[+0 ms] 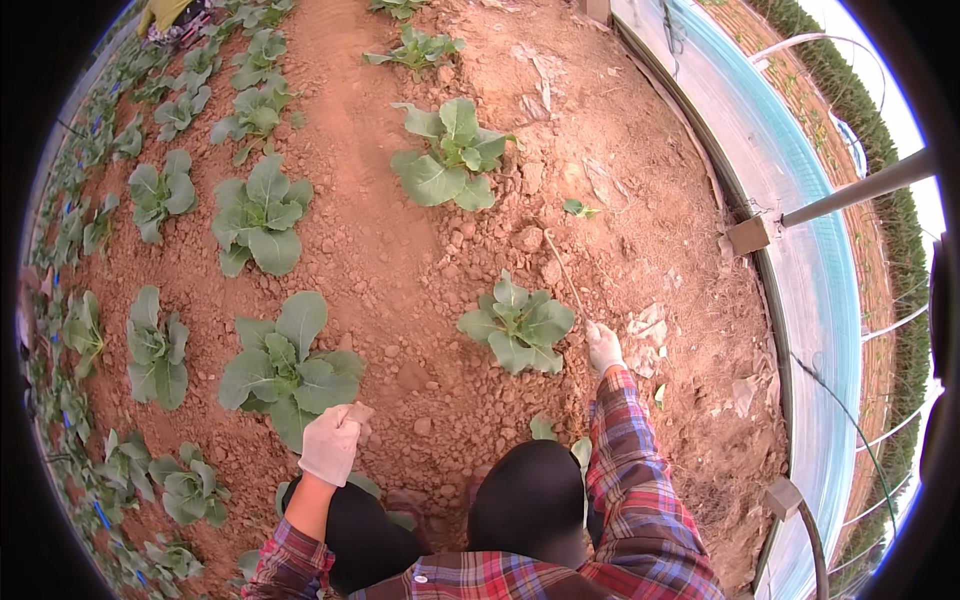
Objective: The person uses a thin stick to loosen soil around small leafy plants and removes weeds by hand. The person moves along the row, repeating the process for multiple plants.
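My right hand (604,348), in a pale work glove, is closed on the near end of a thin, pale stick-like tool (564,270). Its curved far tip rests by a clod of soil. Just left of this hand grows a young leafy cabbage-type plant (517,322). My left hand (334,442), gloved too, is raised at the lower edge of a larger plant (289,367). Its fingers are bent around a small brownish piece that looks like a clod; whether it is soil or the glove's fingertips, I cannot tell.
Rows of similar plants (262,214) stand in reddish, crumbly soil. Scraps of plastic film (646,330) lie at the right. Beyond them run a plastic-sheeted wall (810,225), metal poles and concrete blocks (748,235). Another person (169,16) is at the top left. My knees are bent below.
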Tool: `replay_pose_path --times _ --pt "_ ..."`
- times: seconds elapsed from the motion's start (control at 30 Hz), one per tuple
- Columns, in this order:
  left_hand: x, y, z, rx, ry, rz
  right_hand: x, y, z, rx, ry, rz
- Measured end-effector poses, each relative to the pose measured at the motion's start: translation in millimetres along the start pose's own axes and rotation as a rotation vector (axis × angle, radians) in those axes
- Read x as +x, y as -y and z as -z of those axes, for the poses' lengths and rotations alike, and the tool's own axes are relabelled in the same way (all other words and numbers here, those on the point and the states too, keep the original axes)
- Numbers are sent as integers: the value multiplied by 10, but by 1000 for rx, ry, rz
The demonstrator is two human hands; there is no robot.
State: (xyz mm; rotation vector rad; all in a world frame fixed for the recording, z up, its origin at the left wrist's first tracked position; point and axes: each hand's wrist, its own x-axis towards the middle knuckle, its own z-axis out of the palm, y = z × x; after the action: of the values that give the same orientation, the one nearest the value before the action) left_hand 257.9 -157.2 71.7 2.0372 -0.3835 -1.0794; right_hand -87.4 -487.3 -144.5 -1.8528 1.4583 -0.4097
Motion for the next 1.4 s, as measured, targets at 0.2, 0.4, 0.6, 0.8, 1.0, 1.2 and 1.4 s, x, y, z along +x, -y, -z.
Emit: replay_pose_path --times 0.2,0.4,0.6,0.8,1.0,1.2,1.4 --pt "-84 60 127 51 -128 -190 -1272 -533 672 148 -3 -269" --pt "-722 73 3 153 -99 -288 -1566 -348 566 486 51 -637" --pt "-1403 -101 -225 682 -164 -436 -1718 329 516 -300 -278 -183" --pt "-2016 -426 -407 634 -73 -646 -1470 -69 738 -201 -215 -111" --pt "-2386 -542 -477 786 152 -776 -1553 -232 627 -105 -144 -151" --pt "-2364 -909 -728 870 542 -1125 -1404 -81 705 -512 -89 -260" --pt "-1990 -743 -1003 577 460 -1227 -1082 433 765 -603 -206 -154"
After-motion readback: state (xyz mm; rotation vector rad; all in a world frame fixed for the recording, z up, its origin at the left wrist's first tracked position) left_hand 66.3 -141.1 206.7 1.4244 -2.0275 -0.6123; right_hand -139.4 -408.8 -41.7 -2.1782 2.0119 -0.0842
